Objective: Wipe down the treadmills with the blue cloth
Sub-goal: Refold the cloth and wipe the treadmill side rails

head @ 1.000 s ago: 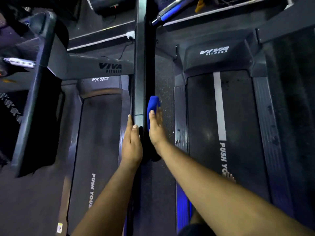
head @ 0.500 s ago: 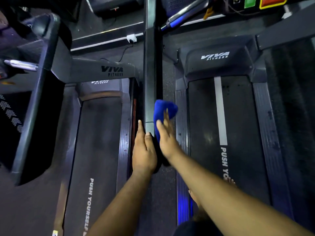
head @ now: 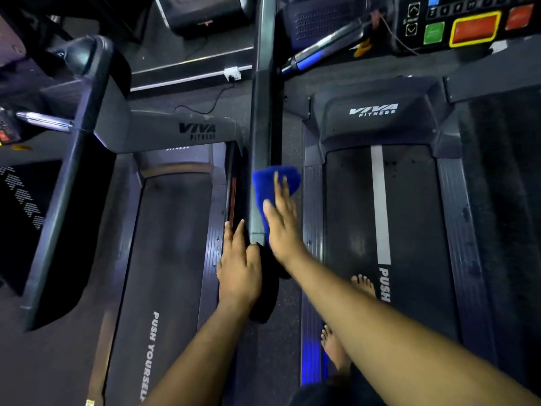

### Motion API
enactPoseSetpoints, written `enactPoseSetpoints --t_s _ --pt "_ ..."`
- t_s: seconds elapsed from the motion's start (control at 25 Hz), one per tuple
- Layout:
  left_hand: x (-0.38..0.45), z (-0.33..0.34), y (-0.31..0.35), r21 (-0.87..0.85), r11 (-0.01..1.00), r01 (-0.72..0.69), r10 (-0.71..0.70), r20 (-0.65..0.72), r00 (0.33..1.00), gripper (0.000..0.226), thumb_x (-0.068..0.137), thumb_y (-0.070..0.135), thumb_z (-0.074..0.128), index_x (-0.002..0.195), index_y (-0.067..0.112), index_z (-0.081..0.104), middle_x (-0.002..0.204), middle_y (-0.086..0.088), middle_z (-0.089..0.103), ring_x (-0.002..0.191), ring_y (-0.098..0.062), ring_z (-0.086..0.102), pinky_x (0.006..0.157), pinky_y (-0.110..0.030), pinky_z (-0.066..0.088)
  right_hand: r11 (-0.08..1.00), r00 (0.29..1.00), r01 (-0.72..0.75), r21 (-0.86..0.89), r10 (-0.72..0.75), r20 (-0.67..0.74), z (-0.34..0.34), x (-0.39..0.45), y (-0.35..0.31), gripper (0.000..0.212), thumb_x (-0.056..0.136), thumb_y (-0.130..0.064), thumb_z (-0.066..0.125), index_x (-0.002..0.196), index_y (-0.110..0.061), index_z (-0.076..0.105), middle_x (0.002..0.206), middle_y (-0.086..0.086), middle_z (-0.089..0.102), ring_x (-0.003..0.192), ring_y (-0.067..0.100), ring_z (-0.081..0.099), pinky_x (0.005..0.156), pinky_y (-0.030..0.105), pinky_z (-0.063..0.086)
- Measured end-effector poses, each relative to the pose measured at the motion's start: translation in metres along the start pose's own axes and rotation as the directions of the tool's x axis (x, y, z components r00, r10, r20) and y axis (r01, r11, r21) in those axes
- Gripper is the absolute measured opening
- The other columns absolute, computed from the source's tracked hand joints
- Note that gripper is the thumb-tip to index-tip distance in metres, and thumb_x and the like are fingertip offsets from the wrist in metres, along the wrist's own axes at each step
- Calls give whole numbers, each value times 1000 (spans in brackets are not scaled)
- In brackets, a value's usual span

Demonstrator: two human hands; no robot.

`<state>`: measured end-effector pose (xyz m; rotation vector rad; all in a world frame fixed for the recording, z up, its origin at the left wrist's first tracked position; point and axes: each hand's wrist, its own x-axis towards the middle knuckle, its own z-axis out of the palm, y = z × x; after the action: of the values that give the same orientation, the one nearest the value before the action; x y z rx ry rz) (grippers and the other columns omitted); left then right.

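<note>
Pressing the blue cloth (head: 275,183) flat against the right side of the handrail (head: 261,159) with the right hand (head: 282,227), fingers straight and slightly spread. Left hand (head: 238,271) resting on the rail's left side, fingers straight and together. Treadmills either side.

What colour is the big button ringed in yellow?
Orange-red; the large rectangular button shows on the head view, top right.
</note>
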<state>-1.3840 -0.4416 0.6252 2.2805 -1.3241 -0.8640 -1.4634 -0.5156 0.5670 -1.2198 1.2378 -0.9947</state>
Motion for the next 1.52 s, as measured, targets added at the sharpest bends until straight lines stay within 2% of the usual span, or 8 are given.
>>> enactPoseSetpoints --t_s 0.24,0.4,0.6,0.96,1.12,1.28,1.4,1.52 --pt "98 0 57 -77 993 -89 84 -64 994 64 92 30 28 154 18 32 164 2 21 144 5 12 98 7 6 998 999 49 -41 -50 -21 -3 47 -5 59 98 -47 29 153 -32 14 166 2 3 154 18 5 124 48 10" --pt "130 13 71 -29 995 -99 96 -68 993 54 104 20 33 157 21 22 164 4 19 149 -2 13 113 -11 12 999 1000 9 -32 -10 -20 -21 155 -28 61 99 -42 31 155 -25 15 166 12 4 154 24 3 123 51 9" --pt "130 14 72 -28 995 -99 97 -56 994 50 108 26 30 157 24 19 164 10 16 149 2 10 123 -28 14 997 994 81 -1 -80 79 -19 96 -8 59 100 -42 26 153 -25 7 166 4 1 154 17 -3 125 48 3" --pt "127 15 74 2 999 -50 50 -56 997 51 107 42 26 156 39 14 163 17 17 148 3 15 119 -28 22 903 989 141 -406 -143 26 -26 246 -42 60 93 -42 35 151 -29 37 166 10 7 147 45 15 116 59 25" --pt "130 13 74 -19 997 -71 70 -49 996 53 106 40 28 157 30 18 163 13 19 149 0 16 122 -37 23 741 918 396 -543 -295 266 -28 176 -29 56 94 -42 30 146 -28 47 164 5 20 146 48 16 119 58 19" --pt "129 13 78 3 999 -46 46 -54 997 52 107 38 28 157 32 17 163 13 19 149 0 15 122 -31 20 800 911 412 -437 -375 172 -36 240 -33 53 96 -39 38 145 -22 50 161 15 28 146 47 22 120 59 16" --pt "128 14 78 17 999 -36 37 -53 998 52 106 39 28 156 34 16 164 13 19 149 1 14 121 -29 19 987 989 148 -63 -149 -13 -34 243 -29 61 99 -36 35 155 -14 27 165 15 9 153 25 6 124 34 5" --pt "129 14 76 6 999 -45 45 -57 997 54 104 41 27 156 34 16 163 13 20 149 0 16 121 -31 20 982 995 -95 162 89 43 -25 173 -18 63 99 -33 29 156 -10 12 166 8 3 152 12 1 117 13 0"
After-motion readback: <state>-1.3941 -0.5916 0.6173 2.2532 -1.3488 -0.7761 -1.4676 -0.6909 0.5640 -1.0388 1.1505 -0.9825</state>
